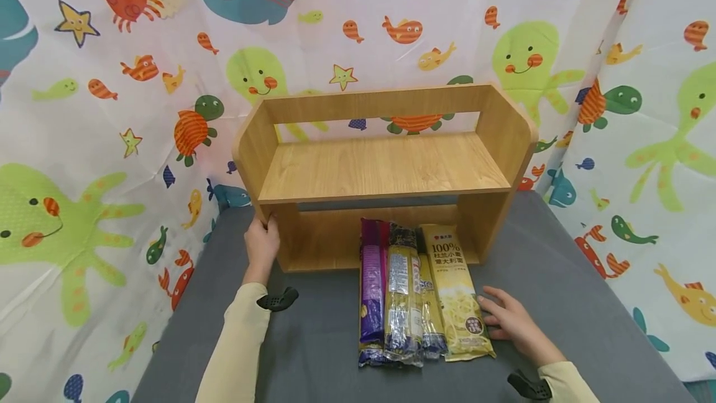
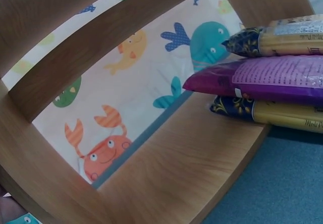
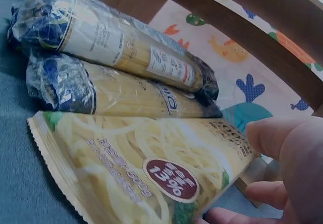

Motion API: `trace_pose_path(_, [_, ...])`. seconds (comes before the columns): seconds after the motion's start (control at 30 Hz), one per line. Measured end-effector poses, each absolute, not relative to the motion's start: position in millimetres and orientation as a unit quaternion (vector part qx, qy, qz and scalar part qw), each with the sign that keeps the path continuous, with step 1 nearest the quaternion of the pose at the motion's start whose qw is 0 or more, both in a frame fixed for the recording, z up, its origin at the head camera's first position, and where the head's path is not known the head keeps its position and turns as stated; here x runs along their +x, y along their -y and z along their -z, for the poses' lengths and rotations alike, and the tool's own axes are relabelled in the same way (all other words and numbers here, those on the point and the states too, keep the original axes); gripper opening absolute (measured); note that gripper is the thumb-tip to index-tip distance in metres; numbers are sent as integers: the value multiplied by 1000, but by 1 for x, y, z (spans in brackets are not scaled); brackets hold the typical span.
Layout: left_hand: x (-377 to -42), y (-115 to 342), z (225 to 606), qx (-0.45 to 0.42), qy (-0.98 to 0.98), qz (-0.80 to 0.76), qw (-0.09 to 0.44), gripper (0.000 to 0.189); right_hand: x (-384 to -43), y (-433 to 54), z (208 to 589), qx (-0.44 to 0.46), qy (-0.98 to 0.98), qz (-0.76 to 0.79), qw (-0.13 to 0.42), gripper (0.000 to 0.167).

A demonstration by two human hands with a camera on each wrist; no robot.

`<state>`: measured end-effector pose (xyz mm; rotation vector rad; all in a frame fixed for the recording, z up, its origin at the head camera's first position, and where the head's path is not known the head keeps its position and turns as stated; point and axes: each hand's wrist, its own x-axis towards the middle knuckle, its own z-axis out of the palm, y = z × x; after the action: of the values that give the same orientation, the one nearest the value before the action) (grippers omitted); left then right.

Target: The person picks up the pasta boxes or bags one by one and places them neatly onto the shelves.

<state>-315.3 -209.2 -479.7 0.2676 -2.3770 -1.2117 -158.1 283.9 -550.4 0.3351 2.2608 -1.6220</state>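
My left hand (image 1: 263, 246) grips the lower left side of a two-tier wooden shelf (image 1: 380, 163); its far fingers are hidden behind the panel. Several packs of pasta lie partly on the lower board, their near ends over the grey surface. A purple pack (image 1: 371, 288) is at the left, on top of another. Beside it are a clear spaghetti pack (image 1: 399, 272) and a similar spaghetti pack (image 3: 133, 90). A flat yellow noodle bag (image 1: 455, 291) lies rightmost. Next to its right edge is my right hand (image 1: 511, 321), fingers loosely spread and holding nothing.
A grey tabletop (image 1: 324, 341) lies under the shelf and packs. Behind and at both sides hangs a white curtain (image 1: 313, 55) with sea-animal prints. The shelf's upper board (image 1: 386, 163) has raised side panels and a back rail.
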Motion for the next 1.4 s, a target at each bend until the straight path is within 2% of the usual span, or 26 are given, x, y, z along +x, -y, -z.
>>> trace_pose_path(0.43, [-316,210,478,96,863,438,233,36,-162,-269,559,112,-802,570,136,70])
trace_pose_path(0.87, [-316,209,478,94,860,442,237,34,-167,-267,566,57,-827,548,110,84])
trace_pose_path(1.07, [-315,208,478,93,862,437,241,35,-171,-266,564,25,-829,548,111,89])
trace_pose_path(1.2, [-316,208,479,94,861,437,242,35,-175,-266,564,-2,-822,559,110,84])
trace_pose_path(1.4, [-316,209,480,94,862,436,242,34,-182,-267,563,-17,-807,574,140,82])
